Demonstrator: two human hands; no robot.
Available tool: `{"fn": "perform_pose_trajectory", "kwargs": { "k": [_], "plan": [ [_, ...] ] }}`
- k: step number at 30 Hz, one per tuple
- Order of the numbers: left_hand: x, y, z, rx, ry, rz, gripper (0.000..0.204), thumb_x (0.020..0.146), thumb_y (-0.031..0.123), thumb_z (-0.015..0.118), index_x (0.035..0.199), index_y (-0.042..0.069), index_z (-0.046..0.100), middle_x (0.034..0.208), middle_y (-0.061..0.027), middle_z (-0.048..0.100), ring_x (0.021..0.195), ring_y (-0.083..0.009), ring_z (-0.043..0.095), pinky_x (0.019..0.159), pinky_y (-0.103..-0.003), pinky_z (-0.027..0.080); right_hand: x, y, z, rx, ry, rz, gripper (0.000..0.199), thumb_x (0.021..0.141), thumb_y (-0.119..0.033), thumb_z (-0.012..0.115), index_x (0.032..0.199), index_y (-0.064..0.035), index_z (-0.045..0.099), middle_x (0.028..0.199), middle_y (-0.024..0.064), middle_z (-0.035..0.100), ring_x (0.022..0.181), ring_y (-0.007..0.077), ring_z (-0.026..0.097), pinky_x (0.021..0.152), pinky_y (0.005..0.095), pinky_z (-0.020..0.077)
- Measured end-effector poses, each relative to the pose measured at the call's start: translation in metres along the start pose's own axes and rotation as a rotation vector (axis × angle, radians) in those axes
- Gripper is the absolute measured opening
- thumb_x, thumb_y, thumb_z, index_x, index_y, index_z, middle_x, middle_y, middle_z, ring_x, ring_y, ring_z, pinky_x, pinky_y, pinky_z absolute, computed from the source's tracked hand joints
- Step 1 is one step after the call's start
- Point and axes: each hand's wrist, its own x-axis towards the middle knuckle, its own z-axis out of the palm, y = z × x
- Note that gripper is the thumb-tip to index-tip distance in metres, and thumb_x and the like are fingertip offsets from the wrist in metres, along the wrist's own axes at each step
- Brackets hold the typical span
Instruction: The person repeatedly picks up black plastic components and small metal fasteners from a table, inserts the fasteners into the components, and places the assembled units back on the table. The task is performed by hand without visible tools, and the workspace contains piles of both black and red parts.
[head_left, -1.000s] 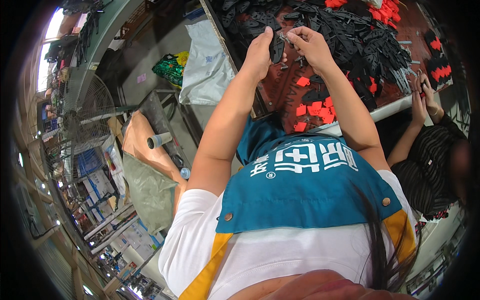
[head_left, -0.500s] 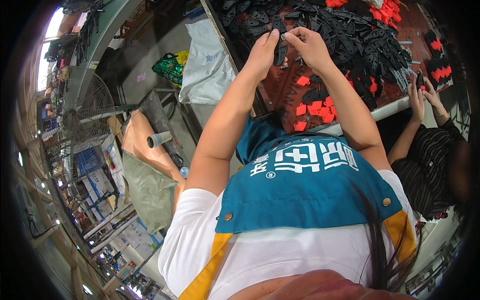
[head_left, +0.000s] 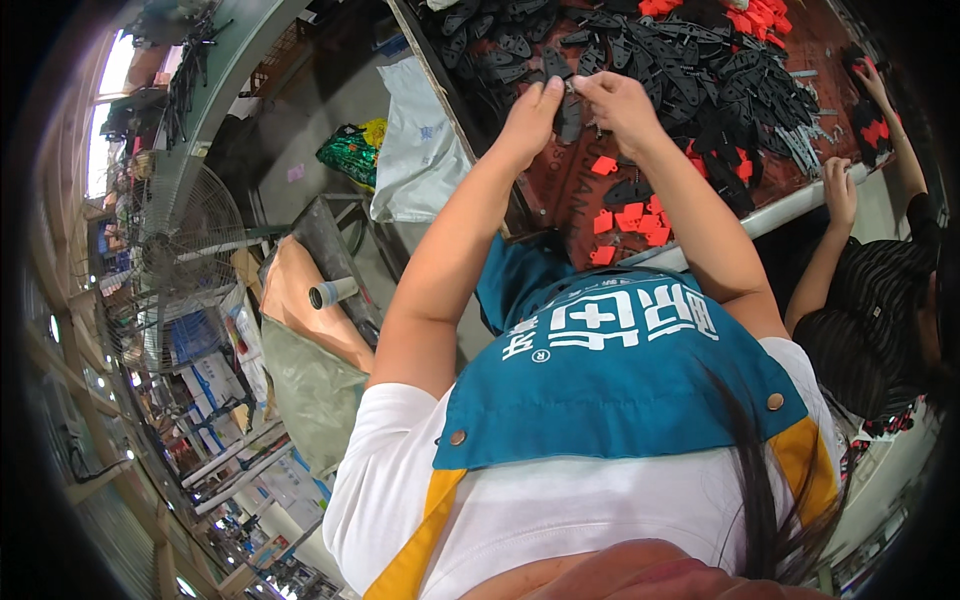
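Left hand grips black part near bench's left edge; right hand, now meeting it, pinches small piece: close handling seems underway.

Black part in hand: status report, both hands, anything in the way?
Left hand: grip on black part. Right hand: at its edge, hold unclear. Hands partly cover it; black pile beyond, red pieces nearer.
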Motion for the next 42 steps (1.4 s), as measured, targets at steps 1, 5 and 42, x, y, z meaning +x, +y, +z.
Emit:
{"fn": "perform_pose_trajectory", "kwargs": {
  "k": [1,5,42],
  "plan": [
    [-0.004,0.003,0.003,-0.044,-0.07,-0.146,0.043,0.094,0.043,0.045,0.098,0.001,0.053,0.08,-0.0025,0.056,0.066,-0.0108,0.053,0.06,-0.023,0.045,-0.002,-0.005,-0.006,-0.006,0.093,-0.042,0.022,0.081,-0.025,0.067,0.08,-0.0029,0.064,0.056,-0.0076,0.043,0.046,0.0032,0.033,0.041,0.0224,0.0261],
    [0.034,-0.031,-0.017,0.711,-0.113,0.102,0.048,0.089,0.044,0.053,0.099,-0.003,0.051,0.086,-0.0116,0.061,0.073,-0.0191,0.06,0.065,-0.031,0.049,0.02,-0.011,-0.083,0.191,0.39,-0.091,0.02,0.081,-0.02,0.068,0.082,-0.001,0.062,0.056,-0.007,0.041,0.046,0.0036,0.033,0.04,0.0222,0.0258],
    [-0.003,0.021,0.01,-0.162,-0.025,-0.181,0.022,0.09,0.025,0.058,0.104,0.009,0.053,0.097,-0.0007,0.061,0.086,-0.0097,0.059,0.069,-0.027,0.048,-0.012,0.006,-0.054,0.49,-0.065,0.062,0.016,0.085,-0.004,0.06,0.099,0.0036,0.057,0.094,0.0107,0.062,0.083,0.0163,0.061,0.073,0.0211,0.0513]
  ]
}}
